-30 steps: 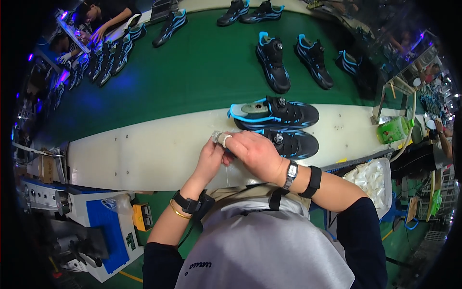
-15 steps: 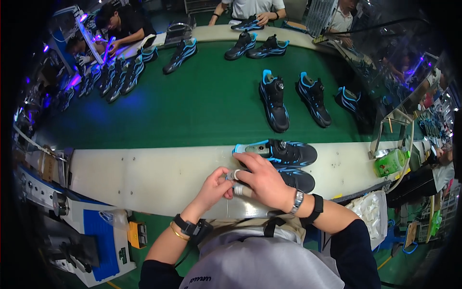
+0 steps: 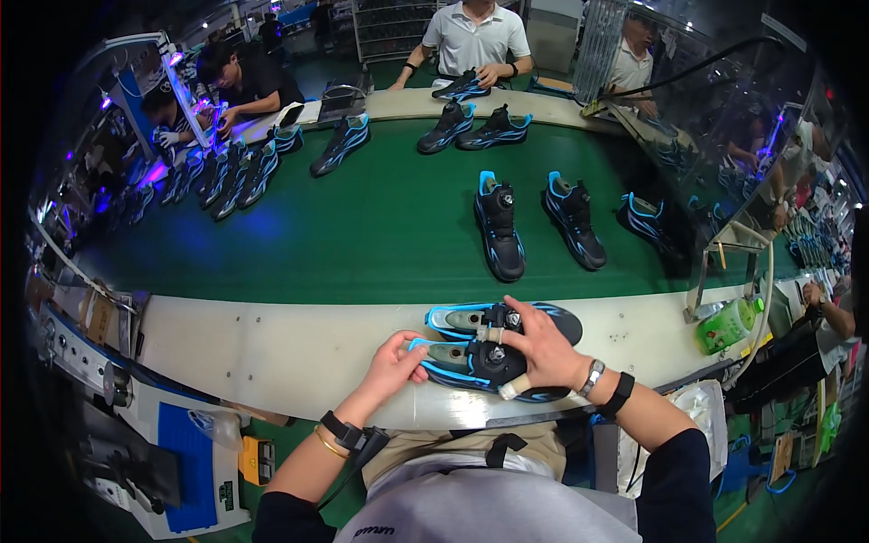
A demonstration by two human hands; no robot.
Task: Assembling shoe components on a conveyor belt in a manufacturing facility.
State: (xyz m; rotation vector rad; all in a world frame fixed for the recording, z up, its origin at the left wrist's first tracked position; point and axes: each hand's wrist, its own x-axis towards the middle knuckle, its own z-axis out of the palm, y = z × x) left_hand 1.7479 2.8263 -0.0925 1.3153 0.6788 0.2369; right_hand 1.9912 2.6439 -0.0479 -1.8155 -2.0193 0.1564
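Two black sneakers with blue trim lie side by side on the pale bench edge in front of me, toes to the right. My left hand (image 3: 396,364) pinches the blue heel collar of the near sneaker (image 3: 463,364). Across that shoe's front half spreads my right hand (image 3: 554,355), its fingers on the far side and its thumb on the near side, gripping it. Pale wraps cover my right thumb and a finger. Just beyond, the far sneaker (image 3: 453,319) is partly hidden by my right hand. Both shoes have a round dial on the tongue.
Beyond the bench runs a green conveyor belt (image 3: 362,235) carrying several similar sneakers, such as one upright shoe (image 3: 500,231). A green bottle (image 3: 730,326) lies at the right by a metal frame. A white bin (image 3: 706,425) stands by my right elbow. Other people work across the belt.
My hands were together over the near shoe and have parted. The left now pinches its heel collar; the right has moved onto its front half. The whole view has tilted upward.
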